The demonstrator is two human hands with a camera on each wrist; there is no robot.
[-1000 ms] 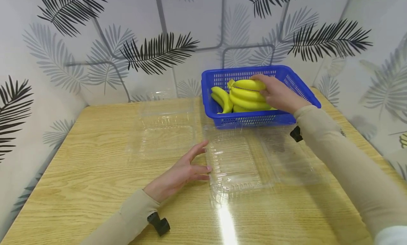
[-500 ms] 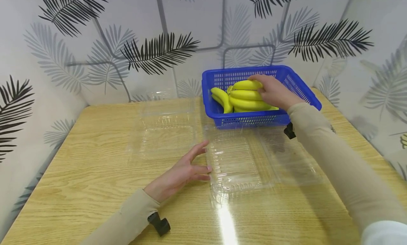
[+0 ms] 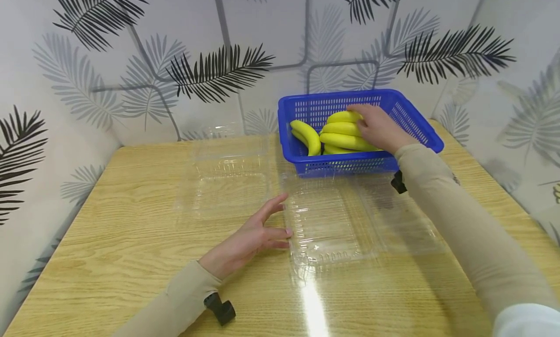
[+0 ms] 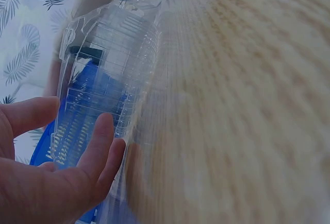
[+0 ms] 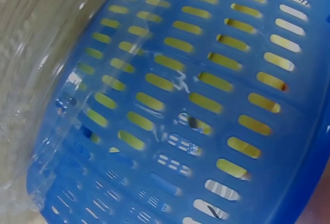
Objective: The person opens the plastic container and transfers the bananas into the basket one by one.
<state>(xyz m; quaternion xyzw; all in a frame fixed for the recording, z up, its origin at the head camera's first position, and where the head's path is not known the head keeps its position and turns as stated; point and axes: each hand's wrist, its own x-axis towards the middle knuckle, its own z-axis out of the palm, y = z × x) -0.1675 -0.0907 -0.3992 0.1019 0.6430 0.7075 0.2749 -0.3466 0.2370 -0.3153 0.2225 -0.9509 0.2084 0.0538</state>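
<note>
My right hand (image 3: pixel 377 127) reaches into the blue plastic basket (image 3: pixel 356 169) and grips a bunch of bananas (image 3: pixel 343 129) by its right part. A smaller pair of bananas (image 3: pixel 307 136) lies at the basket's left end. My left hand (image 3: pixel 249 237), fingers spread and relaxed, rests its fingertips against the left edge of a clear plastic clamshell container (image 3: pixel 325 225). The left wrist view shows that hand (image 4: pixel 67 167) beside the upright wall of the container (image 4: pixel 116 54). In the right wrist view the basket's slotted side (image 5: pixel 206 100) hides the grip.
A second clear clamshell container (image 3: pixel 229 191) stands with its lid up at the back left of the wooden table (image 3: pixel 109 239). The near container's lid (image 3: pixel 402 220) lies spread to the right, under the right forearm. A patterned wall (image 3: pixel 262 30) borders the table behind.
My right hand has shifted the banana bunch slightly and turned it, so its stem end no longer shows at the left. The left hand has stayed still at the container.
</note>
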